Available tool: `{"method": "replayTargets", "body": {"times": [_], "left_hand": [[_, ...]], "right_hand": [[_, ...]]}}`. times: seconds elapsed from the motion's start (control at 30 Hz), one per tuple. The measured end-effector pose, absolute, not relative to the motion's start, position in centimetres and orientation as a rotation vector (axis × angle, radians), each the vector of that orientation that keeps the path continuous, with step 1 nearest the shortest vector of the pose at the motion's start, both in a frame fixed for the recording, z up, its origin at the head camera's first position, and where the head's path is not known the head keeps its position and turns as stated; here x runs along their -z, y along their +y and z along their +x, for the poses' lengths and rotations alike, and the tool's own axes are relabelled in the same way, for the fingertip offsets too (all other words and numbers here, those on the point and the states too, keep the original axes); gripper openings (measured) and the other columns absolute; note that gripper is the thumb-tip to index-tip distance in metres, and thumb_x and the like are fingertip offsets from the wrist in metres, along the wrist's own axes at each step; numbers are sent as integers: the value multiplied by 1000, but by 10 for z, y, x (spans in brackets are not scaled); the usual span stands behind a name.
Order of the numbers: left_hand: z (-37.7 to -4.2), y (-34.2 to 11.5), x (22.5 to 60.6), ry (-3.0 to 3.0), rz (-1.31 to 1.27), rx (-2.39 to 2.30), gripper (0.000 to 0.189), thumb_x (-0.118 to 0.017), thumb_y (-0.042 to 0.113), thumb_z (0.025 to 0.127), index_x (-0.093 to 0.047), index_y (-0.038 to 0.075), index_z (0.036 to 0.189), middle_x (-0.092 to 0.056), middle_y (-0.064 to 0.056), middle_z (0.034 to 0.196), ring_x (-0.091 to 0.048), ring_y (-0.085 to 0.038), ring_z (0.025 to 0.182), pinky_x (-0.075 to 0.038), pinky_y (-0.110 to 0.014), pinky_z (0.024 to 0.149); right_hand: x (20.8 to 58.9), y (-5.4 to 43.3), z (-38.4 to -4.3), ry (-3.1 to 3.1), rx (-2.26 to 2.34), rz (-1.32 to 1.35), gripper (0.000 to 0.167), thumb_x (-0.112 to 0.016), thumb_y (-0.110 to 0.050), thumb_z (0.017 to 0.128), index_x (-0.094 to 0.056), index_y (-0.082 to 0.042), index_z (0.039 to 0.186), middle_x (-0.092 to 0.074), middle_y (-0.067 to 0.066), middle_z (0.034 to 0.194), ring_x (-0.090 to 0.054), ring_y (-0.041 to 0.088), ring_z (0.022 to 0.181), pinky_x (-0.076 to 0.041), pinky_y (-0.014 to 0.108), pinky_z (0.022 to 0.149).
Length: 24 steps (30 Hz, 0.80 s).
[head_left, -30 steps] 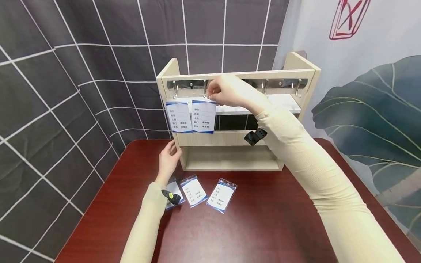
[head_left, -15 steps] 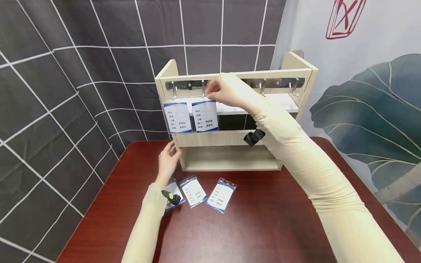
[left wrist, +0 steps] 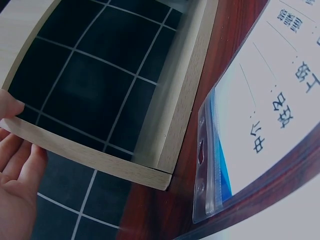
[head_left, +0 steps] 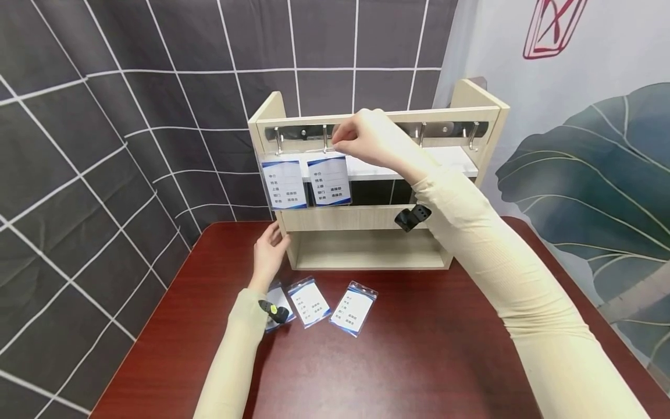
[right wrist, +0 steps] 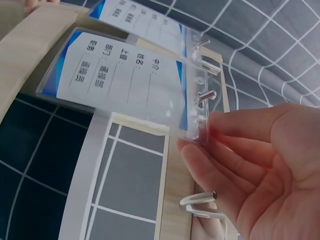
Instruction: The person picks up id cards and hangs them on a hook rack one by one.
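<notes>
Pale wood rack (head_left: 340,221): standing along the far edge of the red-brown tabletop (head_left: 419,349), its left side nearer the tabletop's far left corner.
Metal hooks: lining up under the rack's top edge, the left hook (head_left: 278,141) and second hook (head_left: 325,138) both sitting above badges, two more (head_left: 421,134) (head_left: 473,137) showing toward the rack's right edge.
Second badge (head_left: 330,181): hanging at the second hook, tilting slightly; in the right wrist view the hook's tip is showing in front of its clear top strip.
First badge (head_left: 284,185): hanging at the left hook, by the rack's left edge, just beside the second badge.
Right hand (head_left: 374,138): pinching the second badge's top right corner between thumb and fingers.
Left hand (head_left: 269,256): gripping the rack's left side panel low down, thumb lying on one face and fingers on the other; the two hands are staying well apart.
Loose badges: three lying flat before the rack's lower front edge, the left one (head_left: 280,299) partly hiding under the left wrist, the middle one (head_left: 309,302) and the right one (head_left: 353,308) nearly meeting at their lower corners.
White shelf (head_left: 445,159): showing behind the hooks.
</notes>
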<state>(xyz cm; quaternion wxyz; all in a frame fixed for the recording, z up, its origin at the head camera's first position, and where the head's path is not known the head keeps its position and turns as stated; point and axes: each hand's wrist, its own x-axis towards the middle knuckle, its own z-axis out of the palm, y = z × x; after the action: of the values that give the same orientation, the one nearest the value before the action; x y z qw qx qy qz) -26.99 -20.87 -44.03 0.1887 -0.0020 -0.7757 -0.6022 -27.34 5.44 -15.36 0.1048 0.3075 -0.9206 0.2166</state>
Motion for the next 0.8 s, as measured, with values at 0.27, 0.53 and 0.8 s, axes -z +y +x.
{"method": "replayTargets", "body": {"times": [0.27, 0.53, 0.8], "left_hand": [[-270, -208, 440, -2182, -4, 1689, 51, -67, 10, 93, -55, 3, 142, -59, -20, 137, -60, -34, 125, -54, -40, 100], [-271, -208, 441, -2171, -8, 1704, 52, -66, 9, 93, -54, 1, 143, -59, -21, 137, -59, -35, 125, -53, -41, 100], [-272, -209, 445, -2173, -9, 1710, 52, -67, 10, 93, -54, 3, 143, -59, -21, 137, -59, -34, 126, -53, -40, 100]], "right_hand": [[146, 61, -268, -2696, -740, 845, 22, -63, -17, 96, -77, -9, 111, -76, 4, 106, -68, 18, 92, -54, 32, 79], [140, 72, -260, -2636, -817, 800, 22, -65, -19, 97, -76, -10, 114, -76, 5, 104, -68, 15, 91, -51, 28, 78], [139, 85, -250, -2562, -859, 780, 20, -65, -17, 97, -76, -9, 111, -77, 6, 102, -68, 14, 85, -48, 19, 71]]}}
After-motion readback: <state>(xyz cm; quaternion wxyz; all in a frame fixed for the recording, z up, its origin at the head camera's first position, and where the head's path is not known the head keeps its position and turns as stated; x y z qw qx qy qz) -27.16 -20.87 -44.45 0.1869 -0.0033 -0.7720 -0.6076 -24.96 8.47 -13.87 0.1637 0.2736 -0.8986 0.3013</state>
